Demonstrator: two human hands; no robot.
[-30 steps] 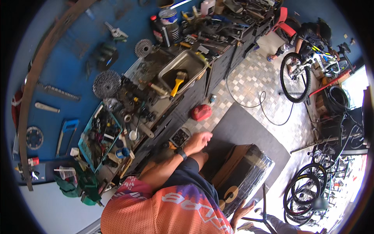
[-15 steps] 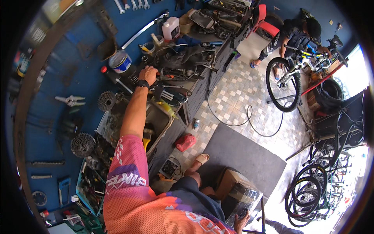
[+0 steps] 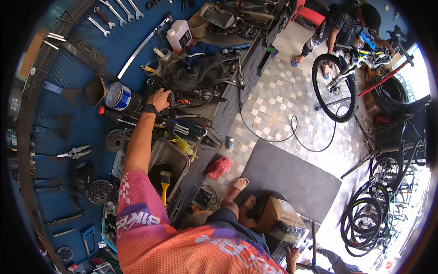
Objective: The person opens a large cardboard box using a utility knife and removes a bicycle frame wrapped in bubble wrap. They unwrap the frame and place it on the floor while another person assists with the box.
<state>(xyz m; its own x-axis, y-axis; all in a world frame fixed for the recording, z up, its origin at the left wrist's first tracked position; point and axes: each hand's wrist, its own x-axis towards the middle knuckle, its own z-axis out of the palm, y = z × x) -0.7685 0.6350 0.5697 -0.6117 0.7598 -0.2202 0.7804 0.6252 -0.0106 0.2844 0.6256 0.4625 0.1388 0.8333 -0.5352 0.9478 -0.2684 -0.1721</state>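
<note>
My left hand, a watch on its wrist, reaches across the cluttered workbench. Its fingers are bent over dark items whose kind I cannot make out. Right of it lie an orange-marked dark tool and a black cloth. A clear tub with a blue label stands to its left. Below the forearm sits a grey basin holding a yellow-handled brush. My right hand shows partly at the lower edge, fingers curled near a dark bar; what they hold is hidden.
Wrenches and cassettes hang on the blue wall. A cardboard box is beside my legs. Across the tiled floor, a person bends over a bicycle. A hose and a red container lie on the floor.
The whole view has shifted, showing more of the tool wall. My left hand has moved slightly toward the tub, staying among the tools. My right hand remains at the lower edge.
</note>
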